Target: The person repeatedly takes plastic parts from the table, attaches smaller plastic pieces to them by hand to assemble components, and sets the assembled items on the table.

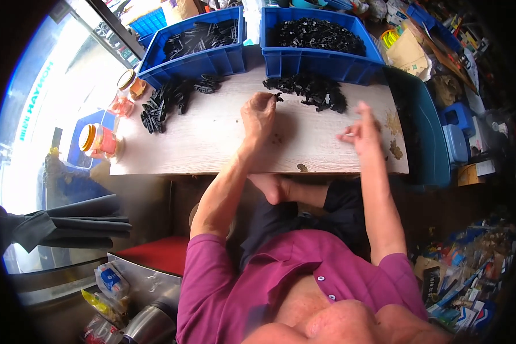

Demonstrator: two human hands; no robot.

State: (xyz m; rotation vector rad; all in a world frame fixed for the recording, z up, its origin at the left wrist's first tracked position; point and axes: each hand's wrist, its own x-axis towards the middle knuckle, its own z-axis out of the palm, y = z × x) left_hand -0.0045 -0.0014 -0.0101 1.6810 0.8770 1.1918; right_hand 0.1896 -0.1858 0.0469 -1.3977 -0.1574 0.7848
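My left hand (258, 114) is over the middle of the pale table (200, 143), its fingers pinched on a small black plastic part (278, 97). Further right, my right hand (362, 131) is above the tabletop with fingers apart and nothing visible in it; motion blurs it somewhat. Just beyond both hands lies a loose pile of small black parts (321, 94), spilling in front of a blue bin (327, 64) full of similar pieces. To the left, longer black plastic pieces (160, 106) lie heaped before a second blue bin (192, 67) holding more of them.
Two jars with orange-yellow lids, one near (101, 142) and one farther back (130, 85), stand along the table's left side. A large teal bin (427, 132) adjoins the right edge. Clutter (470, 281) covers the lower right; a steel flask (152, 321) is at lower left.
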